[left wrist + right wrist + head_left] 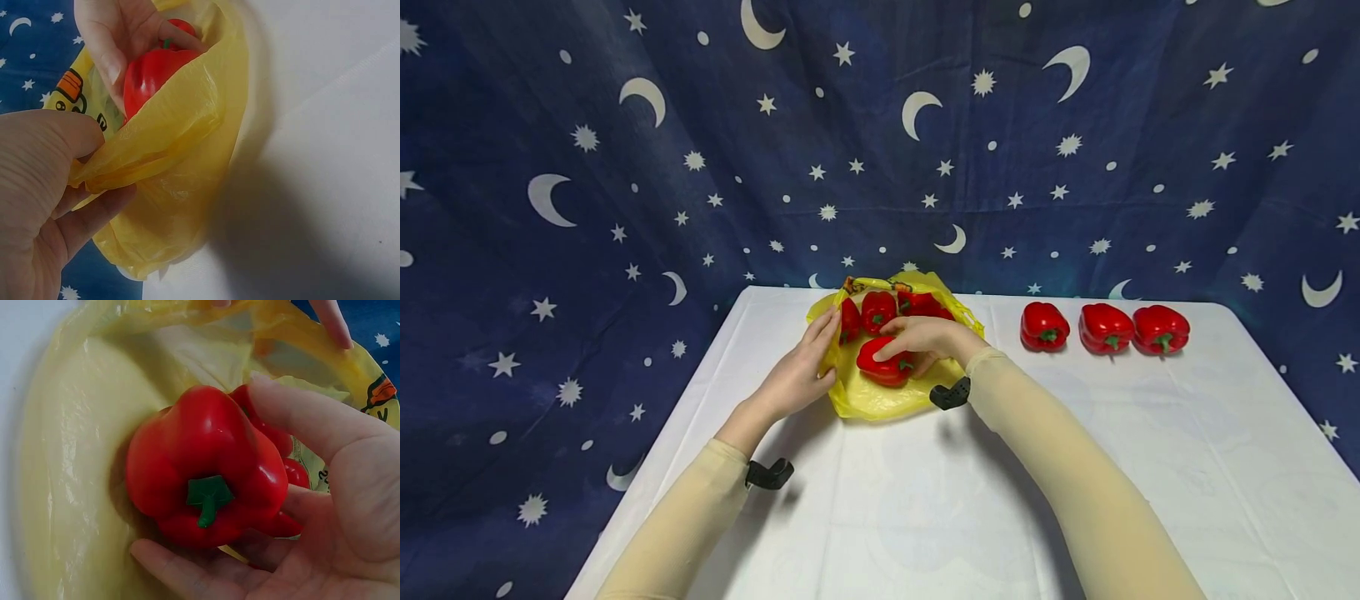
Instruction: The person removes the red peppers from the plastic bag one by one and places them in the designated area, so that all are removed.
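A yellow plastic bag [872, 405] lies with its mouth toward me. My left hand [793, 377] pinches the left edge of its mouth; in the left wrist view the bag's film [169, 137] passes between thumb and fingers. Inside the mouth, my right hand [931, 337] holds a red bell pepper [200, 447], thumb on one side and fingers round the other. The pepper's green stem [209, 500] faces the right wrist camera. Behind it in the bag are more red bell peppers [878, 311], partly hidden by the hand and the bag.
To the right on the white table [910, 508] stand three red bell peppers in a row: one on the left [1043, 326], one in the middle [1105, 327] and one on the right [1161, 328]. A dark blue curtain [880, 167] with moons and stars hangs behind.
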Action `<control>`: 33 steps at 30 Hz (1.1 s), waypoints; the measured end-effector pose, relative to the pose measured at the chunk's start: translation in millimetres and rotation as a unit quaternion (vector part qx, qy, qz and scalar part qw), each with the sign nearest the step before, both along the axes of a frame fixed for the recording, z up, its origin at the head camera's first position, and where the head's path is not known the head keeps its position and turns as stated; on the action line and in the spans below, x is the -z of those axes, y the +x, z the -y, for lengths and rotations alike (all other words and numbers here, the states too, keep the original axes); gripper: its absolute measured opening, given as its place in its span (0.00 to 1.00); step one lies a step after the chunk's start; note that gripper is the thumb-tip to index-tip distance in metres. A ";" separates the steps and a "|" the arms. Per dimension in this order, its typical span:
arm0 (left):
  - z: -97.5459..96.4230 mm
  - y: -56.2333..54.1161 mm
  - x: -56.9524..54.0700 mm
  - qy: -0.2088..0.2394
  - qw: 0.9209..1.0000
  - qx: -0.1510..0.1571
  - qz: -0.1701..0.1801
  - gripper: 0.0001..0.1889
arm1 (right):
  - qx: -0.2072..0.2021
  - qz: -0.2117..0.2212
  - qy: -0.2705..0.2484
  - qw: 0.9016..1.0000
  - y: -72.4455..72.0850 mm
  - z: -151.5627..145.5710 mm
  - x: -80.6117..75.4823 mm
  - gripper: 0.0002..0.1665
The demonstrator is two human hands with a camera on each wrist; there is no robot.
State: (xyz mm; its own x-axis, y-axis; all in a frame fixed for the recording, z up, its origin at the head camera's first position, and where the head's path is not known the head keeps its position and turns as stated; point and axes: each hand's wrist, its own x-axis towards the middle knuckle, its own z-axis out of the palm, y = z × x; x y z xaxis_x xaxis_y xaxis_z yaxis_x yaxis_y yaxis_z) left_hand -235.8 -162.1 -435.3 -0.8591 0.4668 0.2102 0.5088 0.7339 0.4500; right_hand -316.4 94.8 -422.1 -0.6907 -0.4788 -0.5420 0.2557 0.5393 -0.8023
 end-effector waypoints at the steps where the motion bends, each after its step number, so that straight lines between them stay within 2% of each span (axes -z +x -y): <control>1: 0.1 0.2 -0.1 -0.001 1.000 0.000 0.000 0.49 | -0.005 0.000 0.000 1.000 0.0 -0.1 -0.2 0.51; 6: 0.1 0.5 0.0 0.002 1.000 0.000 -0.001 0.49 | -0.020 -0.001 0.006 1.000 0.6 1.1 -0.3 0.51; 23: -1.2 1.3 1.2 0.003 1.000 0.002 -0.002 0.49 | -0.032 -0.019 0.008 0.999 4.1 1.4 0.6 0.47; 27: -1.6 1.6 0.9 0.003 1.000 0.001 0.000 0.49 | -0.026 -0.030 -0.022 0.999 4.5 0.1 3.0 0.42; 33: -1.7 2.0 0.8 -0.001 1.000 0.000 0.002 0.48 | -0.004 -0.005 -0.079 0.997 3.5 -7.0 0.8 0.39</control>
State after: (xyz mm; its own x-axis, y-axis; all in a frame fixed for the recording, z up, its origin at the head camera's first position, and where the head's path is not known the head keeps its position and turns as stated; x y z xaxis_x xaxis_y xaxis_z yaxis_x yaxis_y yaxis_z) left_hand -233.8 -160.4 -436.1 -0.8596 0.4677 0.2058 0.5075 0.7343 0.4509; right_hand -312.9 101.8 -422.9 -0.6921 -0.5631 -0.4516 0.2434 0.4070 -0.8804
